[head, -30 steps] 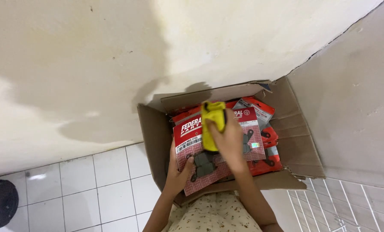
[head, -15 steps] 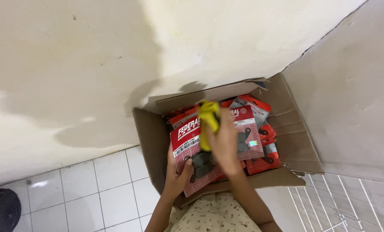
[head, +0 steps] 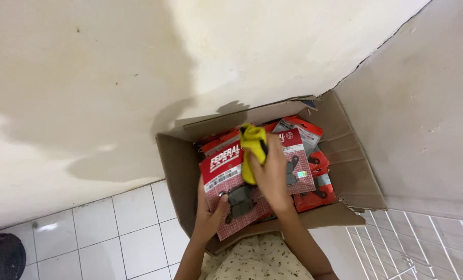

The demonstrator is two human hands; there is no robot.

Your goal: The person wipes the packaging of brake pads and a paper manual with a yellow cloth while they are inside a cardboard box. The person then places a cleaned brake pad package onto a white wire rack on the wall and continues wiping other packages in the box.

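head view | left hand (head: 209,217) fingers clasp glossy red flat packet (head: 241,189) | right hand (head: 271,176) fingers clutch crumpled yellow cloth (head: 252,150)

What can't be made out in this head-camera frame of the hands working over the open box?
- Middle of the top red packet: covered by the yellow cloth and the right hand.
- Packets lower in the cardboard box: hidden under the top ones and behind its walls.
- Left hand: fingers tucked under the packet's edge, only the thumb shows.
- Dark round thing: cut off by the bottom-left corner of the frame.
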